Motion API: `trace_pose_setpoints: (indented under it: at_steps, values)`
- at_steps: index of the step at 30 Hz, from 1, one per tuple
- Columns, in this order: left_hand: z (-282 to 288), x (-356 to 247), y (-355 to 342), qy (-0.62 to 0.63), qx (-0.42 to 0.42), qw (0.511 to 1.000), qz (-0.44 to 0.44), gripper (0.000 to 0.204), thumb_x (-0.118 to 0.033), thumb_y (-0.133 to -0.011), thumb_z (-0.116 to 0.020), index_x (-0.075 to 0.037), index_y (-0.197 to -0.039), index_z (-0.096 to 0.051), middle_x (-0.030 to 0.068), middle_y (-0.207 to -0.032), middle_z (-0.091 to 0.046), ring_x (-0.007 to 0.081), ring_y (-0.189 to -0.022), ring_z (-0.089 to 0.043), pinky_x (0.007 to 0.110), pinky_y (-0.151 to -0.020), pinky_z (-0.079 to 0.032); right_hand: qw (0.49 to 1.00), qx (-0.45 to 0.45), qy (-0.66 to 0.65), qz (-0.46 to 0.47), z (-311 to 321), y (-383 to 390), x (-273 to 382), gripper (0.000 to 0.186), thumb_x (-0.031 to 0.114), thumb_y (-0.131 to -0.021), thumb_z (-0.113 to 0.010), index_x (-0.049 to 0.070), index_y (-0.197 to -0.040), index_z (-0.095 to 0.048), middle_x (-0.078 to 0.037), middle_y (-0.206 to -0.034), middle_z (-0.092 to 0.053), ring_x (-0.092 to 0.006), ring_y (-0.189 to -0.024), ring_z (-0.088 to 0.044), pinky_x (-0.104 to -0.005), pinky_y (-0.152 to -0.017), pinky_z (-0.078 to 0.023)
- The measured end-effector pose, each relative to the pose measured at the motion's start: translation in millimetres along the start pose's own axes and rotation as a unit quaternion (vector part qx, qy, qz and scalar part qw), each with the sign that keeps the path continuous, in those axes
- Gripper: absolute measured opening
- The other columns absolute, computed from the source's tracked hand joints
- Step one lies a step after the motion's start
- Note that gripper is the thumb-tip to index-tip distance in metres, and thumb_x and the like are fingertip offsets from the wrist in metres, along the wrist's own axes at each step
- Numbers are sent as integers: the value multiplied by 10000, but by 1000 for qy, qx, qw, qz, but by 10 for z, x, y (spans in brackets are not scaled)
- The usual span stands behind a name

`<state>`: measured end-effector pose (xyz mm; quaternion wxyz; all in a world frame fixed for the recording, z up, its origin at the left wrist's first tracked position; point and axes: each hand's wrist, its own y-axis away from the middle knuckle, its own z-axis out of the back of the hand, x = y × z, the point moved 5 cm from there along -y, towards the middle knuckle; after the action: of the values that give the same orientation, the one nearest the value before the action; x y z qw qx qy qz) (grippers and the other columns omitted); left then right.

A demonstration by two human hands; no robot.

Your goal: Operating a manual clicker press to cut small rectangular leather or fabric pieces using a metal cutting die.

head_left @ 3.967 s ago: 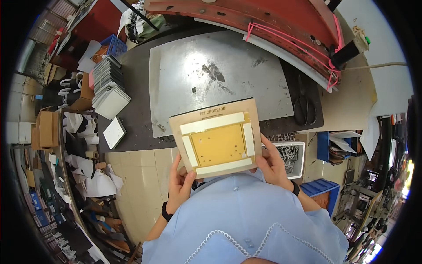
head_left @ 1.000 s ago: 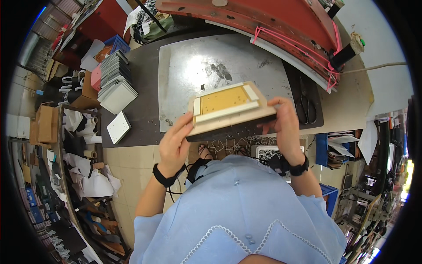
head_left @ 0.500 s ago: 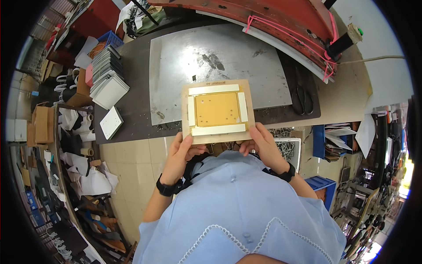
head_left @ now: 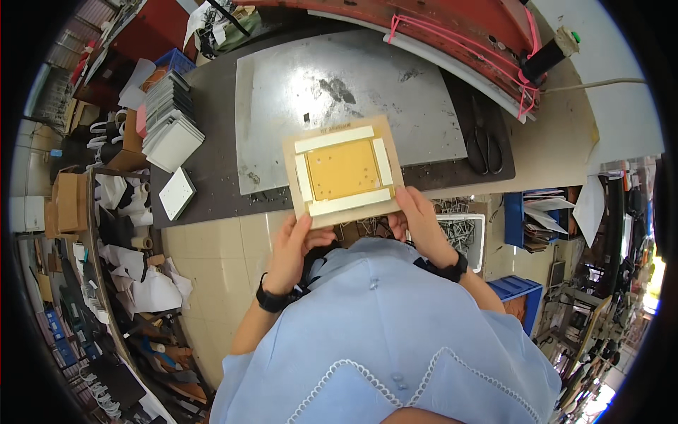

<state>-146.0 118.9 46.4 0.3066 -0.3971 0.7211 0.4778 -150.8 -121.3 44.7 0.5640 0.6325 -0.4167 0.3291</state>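
Both hands hold a square cutting die [head_left: 344, 169], a pale wooden board with a yellow panel framed by a thin rule and four white strips. My left hand [head_left: 288, 247] grips its near left corner, thumb on top and fingers underneath. At the near right corner my right hand [head_left: 422, 225] does the same. The die hangs slightly tilted over the near edge of a grey metal plate [head_left: 275, 92] on the dark worktable. Small dark holes dot the yellow panel.
Stacked pale cards [head_left: 173, 141] lean at the left, beside a loose white piece [head_left: 176, 193] with holes. Black scissors [head_left: 484, 145] lie on the right. A red machine beam [head_left: 452, 35] with pink cord spans the back. Below the table stands a white box [head_left: 470, 240] of metal-looking scraps.
The cutting die has turned a little counter-clockwise and shifted slightly left and away from me. Both hands keep their hold on it.
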Motion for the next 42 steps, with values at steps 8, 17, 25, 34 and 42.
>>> trace_pose_setpoints:
  at_steps: [8,17,25,34,42]
  values:
    - [25,34,-20,-4,-3,1000,-18,358,-257,-1039,-472,50,-1222,-489,211,-1039,-673,237,-885,-708,308,-765,-587,1000,-12,-5,-6,-41,-48,-54,368,360,-1042,-443,18,-927,-511,-39,-652,-560,-79,-464,-508,-217,-396,-381]
    - [91,63,-118,15,1,1000,0,308,-237,-1041,-473,40,-1172,-508,198,-1008,-684,228,-857,-713,305,-753,-596,997,-26,-48,-52,-70,-151,-135,367,371,-1031,-474,21,-942,-540,-26,-651,-547,-84,-466,-501,-218,-402,-397]
    - [50,-175,-188,37,20,996,-81,310,-250,-1033,-499,36,-1151,-523,186,-997,-689,206,-855,-710,279,-754,-588,991,-26,-110,64,-171,-85,91,348,341,-1043,-456,5,-1063,-547,-73,-764,-605,-145,-595,-586,-268,-513,-475]
    - [84,-159,-227,25,-36,996,-73,305,-258,-1008,-557,45,-1041,-567,187,-945,-700,199,-808,-712,271,-721,-586,993,-20,-111,40,-162,-172,48,384,351,-1025,-503,-30,-1011,-545,-97,-750,-617,-148,-593,-616,-254,-517,-510]
    - [104,-126,-276,33,-48,997,-43,306,-259,-1005,-562,46,-1024,-574,193,-926,-701,212,-793,-714,280,-719,-589,995,-29,-92,37,-159,-236,22,357,335,-1036,-477,-15,-1030,-544,-102,-749,-625,-162,-604,-628,-258,-513,-508]
